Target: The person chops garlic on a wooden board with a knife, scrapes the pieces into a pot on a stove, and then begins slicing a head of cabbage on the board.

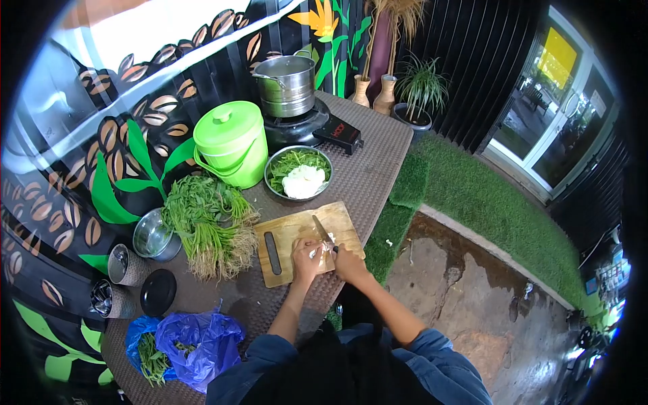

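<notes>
My right hand (350,265) grips a kitchen knife (322,229) by its dark handle, the blade pointing away from me over a wooden cutting board (291,228). Close to the blade, my left hand (306,260) has its fingers bent and pressed down on a small white food piece (313,254), whose kind I cannot make out. Chopped white bits (327,246) lie around the blade, between both hands. Beyond the board stands a metal bowl (329,187) of cut green leaves (287,164) with a white mound (304,181) on top.
Left of the board lies a large bunch of rooted greens (206,223). Behind are a green lidded bucket (233,145) and a steel pot (287,94) on a stove (297,128). A metal bowl (154,236), cutlery cups (125,264) and blue plastic bags (202,344) sit at left.
</notes>
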The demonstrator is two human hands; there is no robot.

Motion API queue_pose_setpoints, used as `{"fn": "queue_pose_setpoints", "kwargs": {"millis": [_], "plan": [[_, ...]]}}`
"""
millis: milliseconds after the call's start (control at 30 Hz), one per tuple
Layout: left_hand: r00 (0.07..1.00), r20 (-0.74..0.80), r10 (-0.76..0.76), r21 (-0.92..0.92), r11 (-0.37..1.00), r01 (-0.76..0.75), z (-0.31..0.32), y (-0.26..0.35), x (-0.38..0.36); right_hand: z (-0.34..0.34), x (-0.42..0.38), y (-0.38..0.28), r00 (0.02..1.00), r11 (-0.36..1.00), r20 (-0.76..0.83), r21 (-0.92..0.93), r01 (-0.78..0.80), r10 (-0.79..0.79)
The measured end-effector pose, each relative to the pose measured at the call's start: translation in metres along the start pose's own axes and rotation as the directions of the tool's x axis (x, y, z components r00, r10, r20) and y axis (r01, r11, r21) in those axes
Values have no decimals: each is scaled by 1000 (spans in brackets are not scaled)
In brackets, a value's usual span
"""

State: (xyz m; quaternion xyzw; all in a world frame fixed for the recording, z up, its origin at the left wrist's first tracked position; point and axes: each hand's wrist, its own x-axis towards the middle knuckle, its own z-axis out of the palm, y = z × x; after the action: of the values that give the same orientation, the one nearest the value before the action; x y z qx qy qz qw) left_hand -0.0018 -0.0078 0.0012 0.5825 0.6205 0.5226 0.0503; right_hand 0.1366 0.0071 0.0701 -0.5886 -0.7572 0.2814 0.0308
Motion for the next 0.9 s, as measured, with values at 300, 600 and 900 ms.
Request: {"fn": "queue_pose_setpoints", "kwargs": {"millis": [300, 600, 900], "plan": [[998, 31, -51, -61, 997, 52, -4, 4, 2, 38, -17, -2, 991, 1000, -133, 18, -23, 25], [999, 11, -33, -6, 999, 33, -3, 3, 2, 27, -15, 2, 993, 999, -121, -45, 6, -12], [1000, 3, -17, -42, 999, 18, -3, 5, 2, 42, 2, 7, 971, 993, -212, -56, 102, -112]]}}
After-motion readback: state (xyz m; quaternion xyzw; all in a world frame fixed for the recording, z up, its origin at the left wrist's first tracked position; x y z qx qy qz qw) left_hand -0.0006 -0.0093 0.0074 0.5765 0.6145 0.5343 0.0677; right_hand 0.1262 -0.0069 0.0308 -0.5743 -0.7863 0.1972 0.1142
